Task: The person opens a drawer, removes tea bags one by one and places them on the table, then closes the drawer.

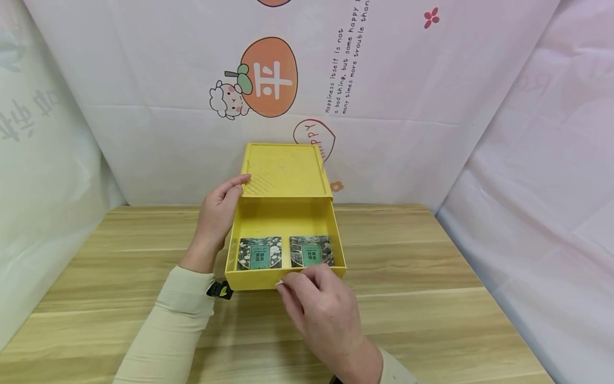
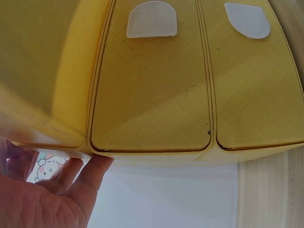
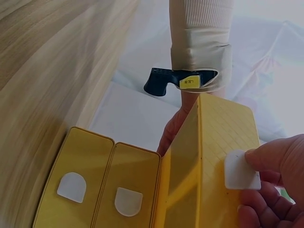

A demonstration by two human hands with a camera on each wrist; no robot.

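1. The yellow drawer unit (image 1: 288, 170) stood toward 12 o'clock on the wooden table (image 1: 408, 272), its top drawer (image 1: 254, 280) well out toward 6 o'clock.
2. Inside, near the front wall, a paler packet (image 1: 260, 253) lay at 7 o'clock and a darker packet (image 1: 310, 252) at 5 o'clock, apart from each other.
3. The right hand (image 1: 323, 309), at 5 o'clock, held a narrow pinch on the white tab (image 3: 237, 173) of the drawer front.
4. The left hand (image 1: 217, 213), at 9 o'clock, rested against the unit's side, fingers fairly straight, gripping nothing tightly.
5. The middle drawer (image 2: 152, 95) and bottom drawer (image 2: 259, 85) sat closed.
6. The step in hand appeared to be working the top drawer by its tab while the other hand braced; whether by push or pull, the pictures could not tell.
7. The next move seemed to call for a steady brace at 9 o'clock and level travel along the 12-to-6 line; reaching a packet would have required the right hand to release the tab.
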